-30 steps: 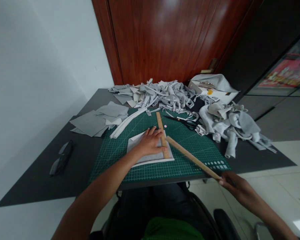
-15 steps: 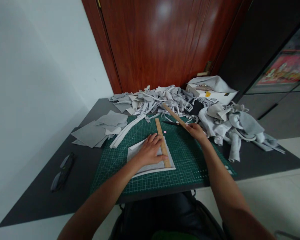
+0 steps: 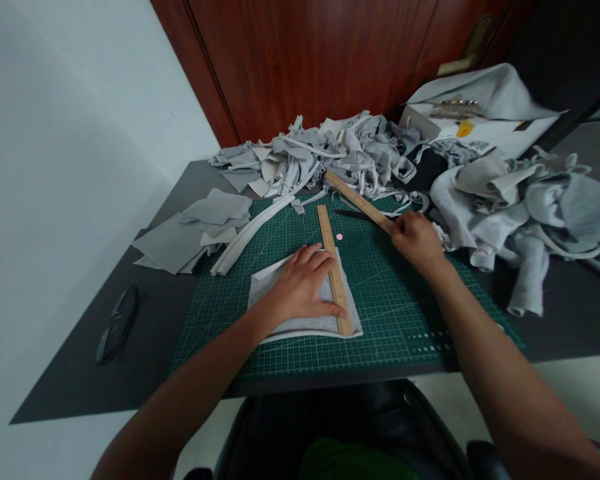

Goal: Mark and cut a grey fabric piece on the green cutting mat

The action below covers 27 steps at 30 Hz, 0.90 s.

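Observation:
My left hand lies flat with fingers stretched over a folded piece of light grey fabric. Its thumb and fingertips press on a wooden ruler, which lies lengthwise across the fabric's right part. Farther right, my right hand is closed around the near end of a second wooden ruler; its far end reaches the scrap pile. Beside that ruler, a dark pointed blade lies on the mat, its other end hidden near my right hand. A small pink disc lies between the rulers.
The green cutting mat covers the middle of the dark table. Grey scraps are heaped at the back, with rolled fabric at right. Flat pieces, a white strip and glasses lie left; a white box stands back right.
The camera view has tilted down and come closer. My right hand has shifted slightly right, still at the second ruler's near end. My left hand stays on the fabric and first ruler.

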Each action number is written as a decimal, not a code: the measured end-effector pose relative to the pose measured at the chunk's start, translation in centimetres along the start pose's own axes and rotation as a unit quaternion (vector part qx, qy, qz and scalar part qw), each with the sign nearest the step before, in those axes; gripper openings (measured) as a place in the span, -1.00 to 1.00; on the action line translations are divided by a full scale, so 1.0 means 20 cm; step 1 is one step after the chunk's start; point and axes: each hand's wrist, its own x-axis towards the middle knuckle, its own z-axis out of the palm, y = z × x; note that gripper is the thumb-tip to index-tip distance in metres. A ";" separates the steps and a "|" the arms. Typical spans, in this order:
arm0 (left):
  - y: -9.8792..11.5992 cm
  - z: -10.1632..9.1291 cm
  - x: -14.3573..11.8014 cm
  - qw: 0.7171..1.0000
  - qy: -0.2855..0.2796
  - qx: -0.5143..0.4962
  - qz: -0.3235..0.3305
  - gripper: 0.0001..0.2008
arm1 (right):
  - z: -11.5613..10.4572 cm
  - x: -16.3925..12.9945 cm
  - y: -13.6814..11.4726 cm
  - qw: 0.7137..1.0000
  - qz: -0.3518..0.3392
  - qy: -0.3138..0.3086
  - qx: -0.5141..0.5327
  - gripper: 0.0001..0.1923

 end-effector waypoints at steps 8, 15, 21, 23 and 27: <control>0.03 -0.01 0.00 1.000 0.003 0.018 0.009 0.05 | -0.03 -0.04 -0.13 0.991 -0.041 0.072 0.105 -0.86; 0.02 -0.01 0.01 1.000 0.014 0.009 0.016 0.06 | -0.01 -0.13 -0.29 0.931 -0.184 -0.003 0.314 -0.86; 0.04 0.00 0.01 1.000 0.011 0.004 0.013 0.08 | 0.05 -0.13 -0.32 0.876 -0.100 -0.162 0.444 -0.57; 0.06 0.00 0.01 1.000 0.010 0.002 0.012 0.09 | 0.08 -0.10 -0.31 0.857 -0.031 -0.181 0.481 -0.52; 0.08 0.00 0.00 1.000 0.004 -0.008 0.017 0.03 | 0.11 -0.02 -0.30 0.813 0.051 -0.227 0.533 -0.52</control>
